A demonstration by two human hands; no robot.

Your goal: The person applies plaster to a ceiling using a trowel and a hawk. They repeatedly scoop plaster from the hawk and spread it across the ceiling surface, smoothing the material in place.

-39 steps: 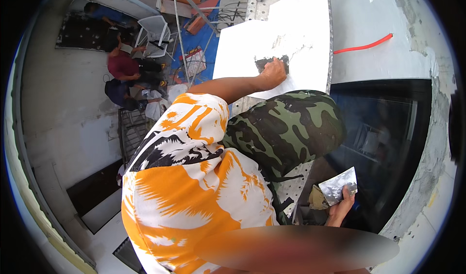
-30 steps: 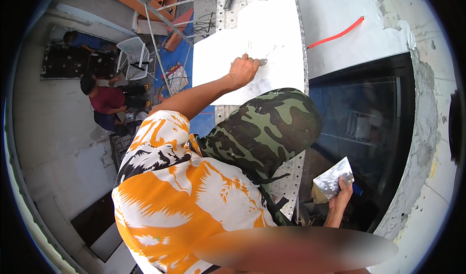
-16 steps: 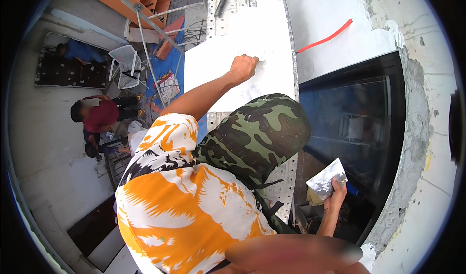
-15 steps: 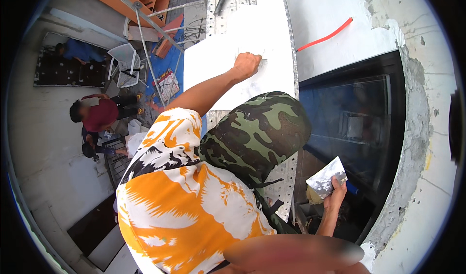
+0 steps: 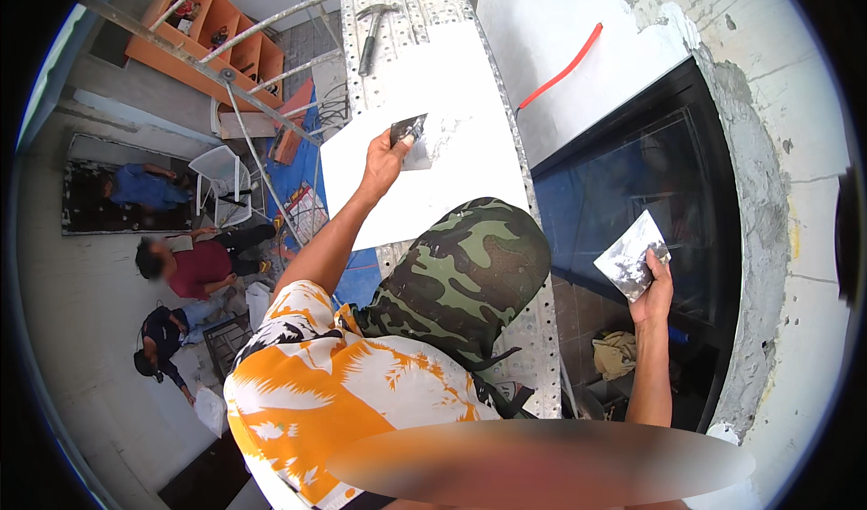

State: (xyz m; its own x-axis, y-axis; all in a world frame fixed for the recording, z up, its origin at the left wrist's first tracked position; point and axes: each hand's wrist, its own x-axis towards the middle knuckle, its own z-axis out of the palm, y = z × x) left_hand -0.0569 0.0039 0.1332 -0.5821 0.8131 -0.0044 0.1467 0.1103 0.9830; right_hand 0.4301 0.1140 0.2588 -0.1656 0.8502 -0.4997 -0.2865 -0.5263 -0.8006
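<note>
Hammer (image 5: pixel 370 39) lies near the far left corner of the metal plank (image 5: pixel 408 28); a red tube (image 5: pixel 565 70) sits by its right edge. A camouflage knee (image 5: pixel 483 266) blocks the near edge of the white sheet (image 5: pixel 474 153). The left hand (image 5: pixel 386 161) grips a flat scraper (image 5: pixel 415 124) over the sheet, showing more than before. The right hand (image 5: pixel 655 291) clutches a smeared shiny plate (image 5: pixel 629 255). I can't see the scraper's handle.

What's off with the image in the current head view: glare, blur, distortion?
Head view: white board overexposed, surface detail mostly washed out; dark glass carries faint reflections; fisheye bends straight edges, corners go black; an oval blur masks the bottom.
</note>
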